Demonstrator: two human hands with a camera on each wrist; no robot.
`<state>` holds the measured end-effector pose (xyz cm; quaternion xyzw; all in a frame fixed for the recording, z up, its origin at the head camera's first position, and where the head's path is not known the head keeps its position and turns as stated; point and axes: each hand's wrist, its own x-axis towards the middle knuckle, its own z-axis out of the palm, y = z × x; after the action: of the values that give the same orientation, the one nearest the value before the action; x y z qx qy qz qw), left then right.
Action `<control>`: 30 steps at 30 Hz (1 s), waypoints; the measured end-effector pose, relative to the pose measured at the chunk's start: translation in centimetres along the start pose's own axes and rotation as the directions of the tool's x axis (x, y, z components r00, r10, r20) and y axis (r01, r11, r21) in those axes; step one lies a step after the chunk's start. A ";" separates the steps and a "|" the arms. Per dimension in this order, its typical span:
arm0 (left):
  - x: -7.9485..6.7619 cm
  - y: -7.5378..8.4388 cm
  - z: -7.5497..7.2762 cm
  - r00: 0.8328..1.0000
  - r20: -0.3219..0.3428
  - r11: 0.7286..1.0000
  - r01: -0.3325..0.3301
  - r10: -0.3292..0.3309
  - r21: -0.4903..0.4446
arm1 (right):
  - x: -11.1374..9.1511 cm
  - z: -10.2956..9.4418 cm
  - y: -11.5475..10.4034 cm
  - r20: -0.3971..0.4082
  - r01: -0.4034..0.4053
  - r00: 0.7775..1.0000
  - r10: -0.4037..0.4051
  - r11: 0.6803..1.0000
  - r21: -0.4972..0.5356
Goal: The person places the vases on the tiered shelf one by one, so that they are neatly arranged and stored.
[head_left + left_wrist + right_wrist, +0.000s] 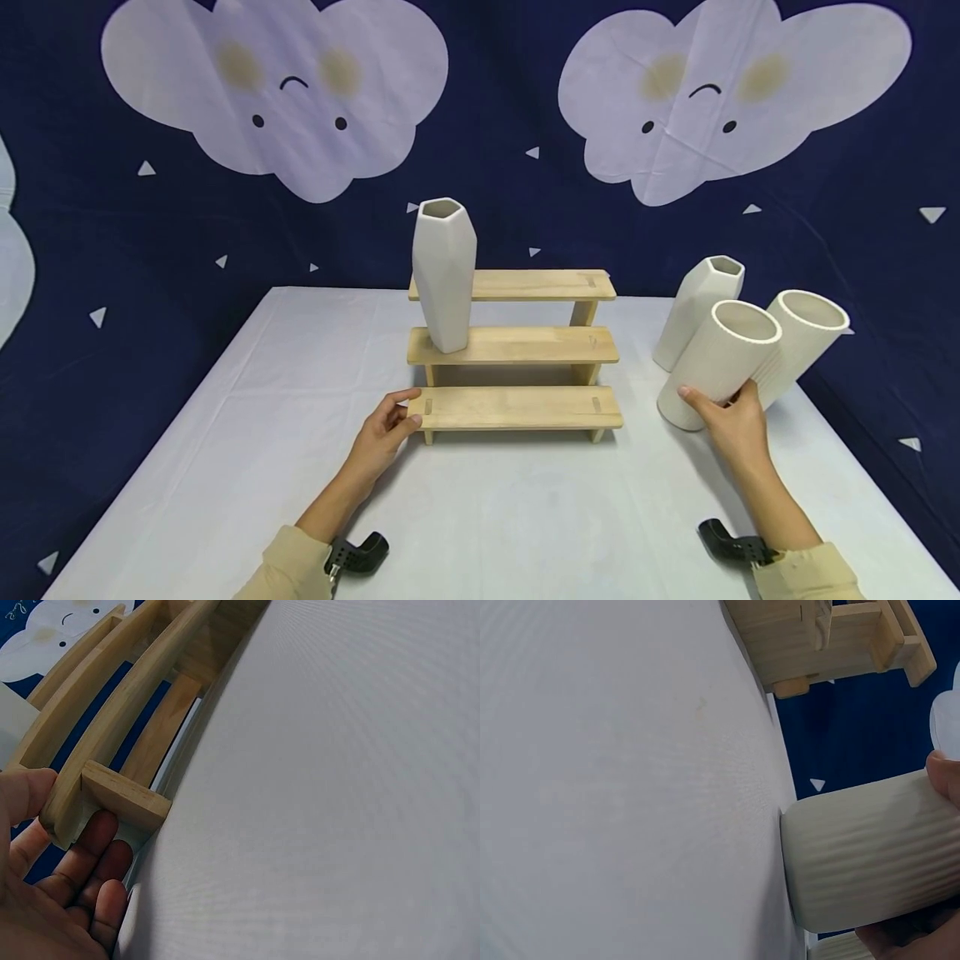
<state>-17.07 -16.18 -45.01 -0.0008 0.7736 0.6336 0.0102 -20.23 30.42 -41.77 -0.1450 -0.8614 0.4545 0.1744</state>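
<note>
My left hand [381, 431] pinches the left end of the lowest step of a three-tier wooden stand [517, 408], thumb above and fingers below. My right hand [731, 421] grips a ribbed white cylindrical vase [716, 354], thumb on its left side and fingers on its right. In the right wrist view, the base of this ribbed vase [870, 855] is at the tablecloth; whether it touches I cannot tell. A tall faceted white vase [444, 275] stands at the left end of the middle step.
Behind the gripped vase stands another faceted white vase [697, 308]. To its right is a second cylindrical vase [806, 342], near the table's right edge. A white cloth covers the table [525, 525]. A dark blue cloud-print curtain [495, 108] hangs behind.
</note>
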 end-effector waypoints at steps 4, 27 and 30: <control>-0.1 0.0 0.1 1.000 -0.002 1.000 0.002 -0.002 0.003 | -0.1 -0.1 0.1 -0.004 0.001 1.000 -0.001 1.000 -0.018; 0.0 -0.1 0.0 1.000 0.003 1.000 -0.009 0.009 0.014 | -1.6 -0.3 -0.8 0.001 0.020 1.000 -0.020 0.999 -0.037; 0.0 0.0 0.0 1.000 0.006 1.000 -0.008 0.008 0.010 | -1.9 -0.5 -1.3 0.023 0.024 0.999 -0.023 0.999 -0.041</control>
<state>-17.06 -16.14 -44.99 0.0042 0.7767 0.6297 0.0098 -18.44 29.32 -40.77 -0.1334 -0.8741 0.4361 0.1671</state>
